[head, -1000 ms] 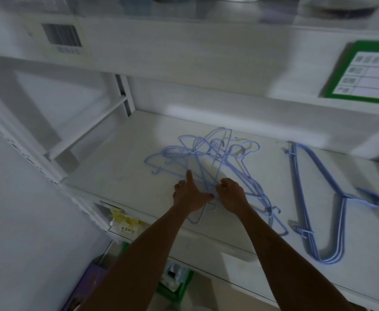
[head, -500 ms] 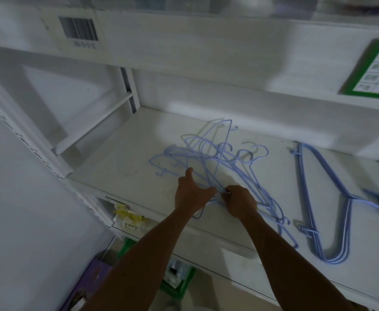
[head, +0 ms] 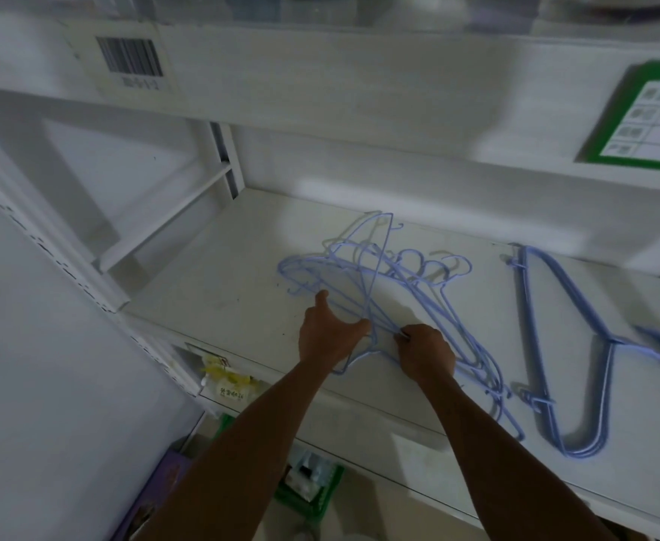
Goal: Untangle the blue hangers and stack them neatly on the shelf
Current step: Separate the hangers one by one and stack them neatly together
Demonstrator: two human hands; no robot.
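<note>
Now we have both hands in the tangle of blue wire hangers (head: pixel 430 302) on the white shelf (head: pixel 211 283).
Our left hand (head: pixel 328 337) holds crossed wires at the tangle's near edge, forefinger stretched out; our right hand (head: pixel 426 355), fingers curled tight, pinches a wire just beside it. To the right, apart, lies a neat stack of blue hangers (head: pixel 528 329).

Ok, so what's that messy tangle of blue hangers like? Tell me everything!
The tangle is a bunch of thin light-blue wire-like hangers, crossed and caught in each other, hooks pointing different ways. It lies on the white shelf, one hanger tipped up. The left hand holds it and the right hand pinches its wires at the near edge.
</note>
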